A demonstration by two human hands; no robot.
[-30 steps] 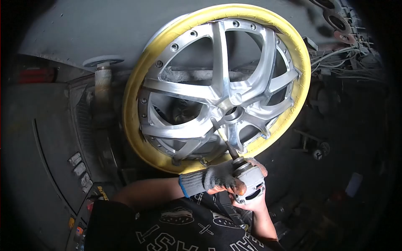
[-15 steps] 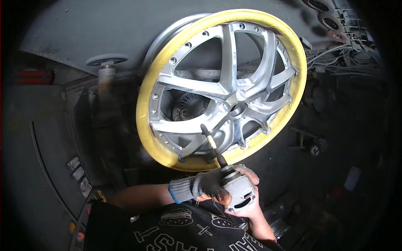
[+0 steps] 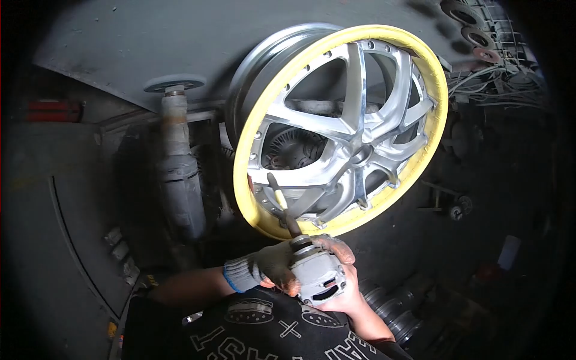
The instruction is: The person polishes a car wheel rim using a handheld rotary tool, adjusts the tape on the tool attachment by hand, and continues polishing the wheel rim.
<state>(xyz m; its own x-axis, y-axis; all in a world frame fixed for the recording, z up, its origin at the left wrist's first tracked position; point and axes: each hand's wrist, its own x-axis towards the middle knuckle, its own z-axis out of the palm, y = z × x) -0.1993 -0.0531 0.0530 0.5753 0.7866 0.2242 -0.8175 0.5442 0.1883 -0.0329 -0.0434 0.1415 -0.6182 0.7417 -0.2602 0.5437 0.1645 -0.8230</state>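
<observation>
My left hand (image 3: 270, 264), in a grey and orange work glove, is wrapped round the neck side of a power grinder (image 3: 318, 277) with a long thin spindle. My right hand (image 3: 337, 247) grips its other side, fingers curled over the housing. The dark spindle tip (image 3: 272, 181) lies over the lower left spoke of a silver alloy wheel rim (image 3: 355, 90); whether it touches, I cannot tell. Yellow tape (image 3: 242, 174) covers the wheel's outer lip. The wheel stands tilted, its spokes facing me.
Left of the wheel stands a second power tool (image 3: 181, 186) with a round disc (image 3: 174, 83) on top. Cables (image 3: 498, 87) and several round discs (image 3: 478, 37) are at the upper right. A dark wheel rim (image 3: 393, 318) lies by my right arm.
The grinder and both hands have shifted left, and its tip now lies farther out along the spoke. The wheel appears farther right as the view has turned.
</observation>
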